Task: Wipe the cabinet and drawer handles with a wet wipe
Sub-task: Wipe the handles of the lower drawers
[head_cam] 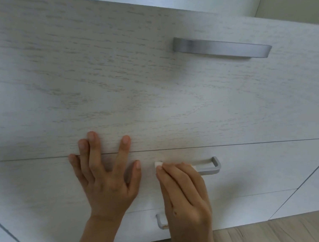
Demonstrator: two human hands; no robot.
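A pale, whitewashed wood-grain cabinet front (134, 85) w/ stacked drawers is seen close up and from above. The left hand (106, 179) is laid flat on it, palm down, fingers straight and spread, nothing held. Its fingertips (93, 136) are placed across the thin horizontal seam (248, 144) between the top and middle drawers.

The right hand (184, 193) is set just beside it, to the R, on the small grey U-shaped metal handle (213, 166) of the middle drawer. The fingers are curved over the handle's left part, and a folded white wet wipe (158, 163) is gripped under them against the bar. Only a small corner of the wipe is shown, past the fingertips at the handle's left end. The thumb is hidden, so the rest of the wipe is prob. tucked round the bar, though that can't be confirmed. The handle's right end and corner are left uncovered.

Higher up, a long flat brushed-grey metal handle (221, 47) is fixed to the top drawer, well apart from both hands. Lower down, the left end of a third grey handle (160, 221) is seen on the bottom drawer, the rest being covered by the right hand. A strip of light wood-effect floor (271, 229) is seen at bottom R, and a pale greenish wall (293, 1) at top R.
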